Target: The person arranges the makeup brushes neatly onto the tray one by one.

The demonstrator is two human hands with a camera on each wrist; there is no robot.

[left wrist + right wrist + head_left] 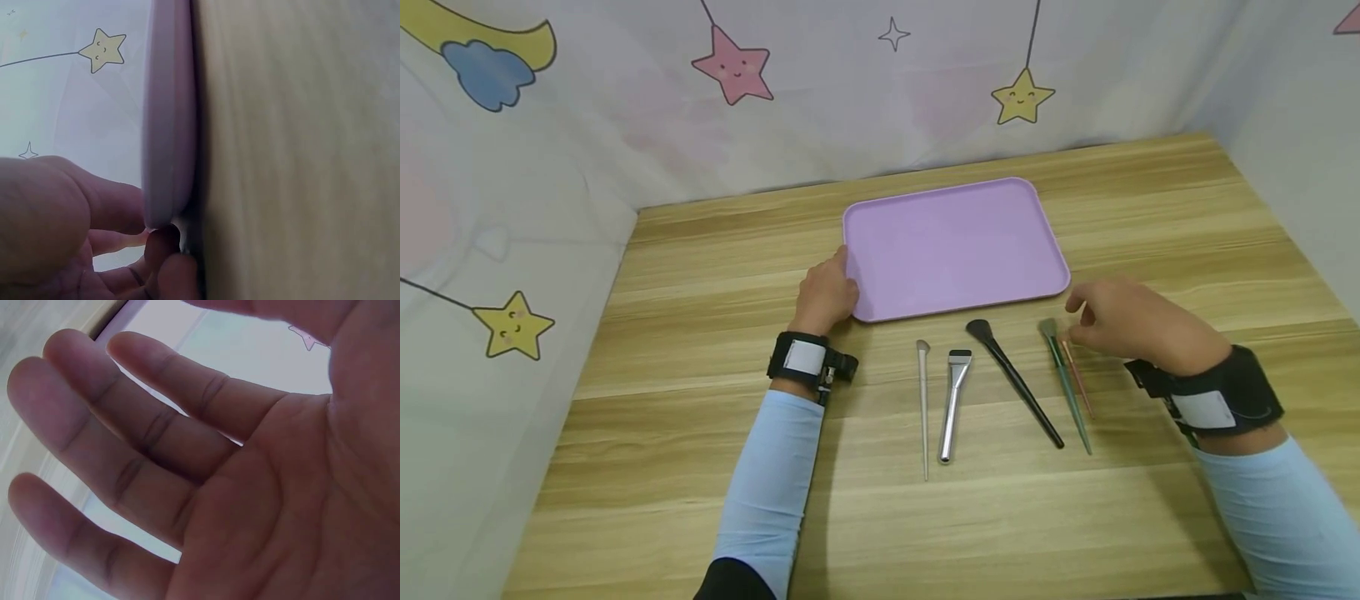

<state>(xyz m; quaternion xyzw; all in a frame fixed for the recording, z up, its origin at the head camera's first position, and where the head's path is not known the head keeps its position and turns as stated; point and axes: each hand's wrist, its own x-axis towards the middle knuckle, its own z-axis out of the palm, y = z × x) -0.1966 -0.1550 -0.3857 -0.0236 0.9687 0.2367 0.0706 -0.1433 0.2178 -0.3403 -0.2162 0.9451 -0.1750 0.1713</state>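
A lilac tray (955, 246) lies on the wooden table. My left hand (825, 293) pinches its near left corner; in the left wrist view the thumb is on the tray's top side and the fingertips (164, 247) at its underside. My right hand (1138, 325) is over the table by the tray's near right corner, fingers loosely extended and holding nothing in the right wrist view. Just left of it lie a thin pink-brown brush (1078, 379) and a green makeup brush (1066, 383), whose upper ends are close to the fingertips.
Left of the green brush lie a black makeup brush (1015, 383), a silver flat-headed brush (953, 408) and a slim pale angled brush (924, 408), all below the tray. A patterned curtain (820, 108) stands behind the table (700, 308).
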